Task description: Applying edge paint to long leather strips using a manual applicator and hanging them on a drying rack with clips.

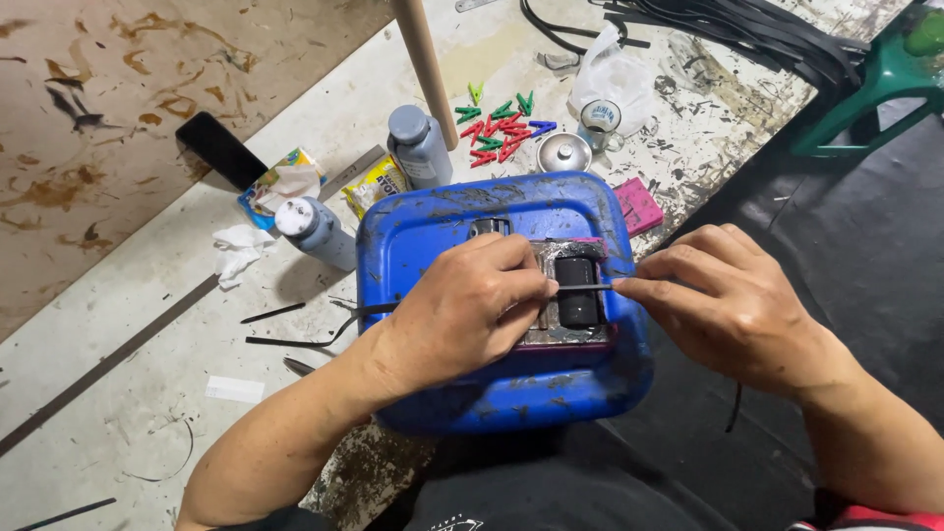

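Observation:
A blue plastic jerrycan (433,231) lies flat in front of me, smeared with black. On its top sits a small tray holding a black roller (577,295). A thin black strip (580,287) is stretched across the roller. My left hand (462,310) pinches the strip on the roller's left side, and the strip's tail trails out to the left under my wrist. My right hand (733,305) pinches its other end just right of the roller.
Two grey bottles (421,146) (317,231), crumpled tissue (239,251), a black phone (220,148), coloured clothespins (500,128), a metal tin (563,152), a wooden pole (425,64) and a pile of black strips (747,29) lie on the stained white board. A green stool (880,79) stands at right.

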